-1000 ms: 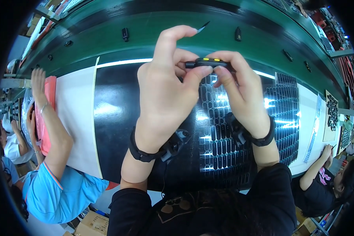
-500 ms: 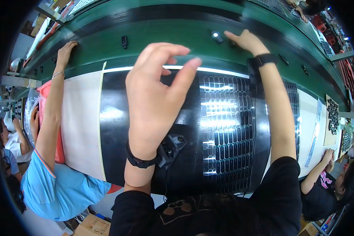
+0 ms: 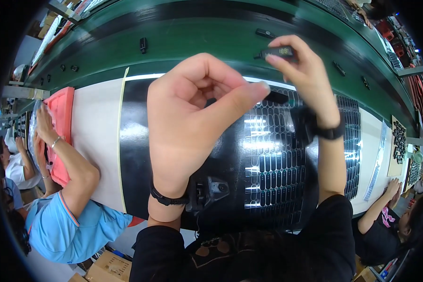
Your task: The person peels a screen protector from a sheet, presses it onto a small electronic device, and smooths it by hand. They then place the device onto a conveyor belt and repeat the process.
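Note:
My right hand (image 3: 310, 77) pinches a small black device (image 3: 279, 52) with a lit digital display and a narrow tip, held over the near edge of the green belt (image 3: 188, 42). My left hand (image 3: 197, 98) is closed, thumb pressed toward the forefinger, above the black mat (image 3: 136, 141). Just past its thumb tip shows a dark oblong piece (image 3: 277, 97); I cannot tell whether the fingers hold it. Beneath my hands lies a clear sheet with rows of oval shapes (image 3: 275, 162), dark ones filling its lower part. A black strap device (image 3: 210, 190) is beside my left wrist.
More black devices rest on the belt, one (image 3: 143, 45) at left, one (image 3: 265, 33) beyond my right hand, another (image 3: 339, 68) at right. A co-worker in blue (image 3: 80, 225) works at a red tray (image 3: 61, 101) on the left. Another person (image 3: 390, 221) sits at right.
My right hand has drawn back from the belt with the black device in it. My left fingers have closed. Devices on the belt shifted; the co-worker's arm left the belt for the red tray.

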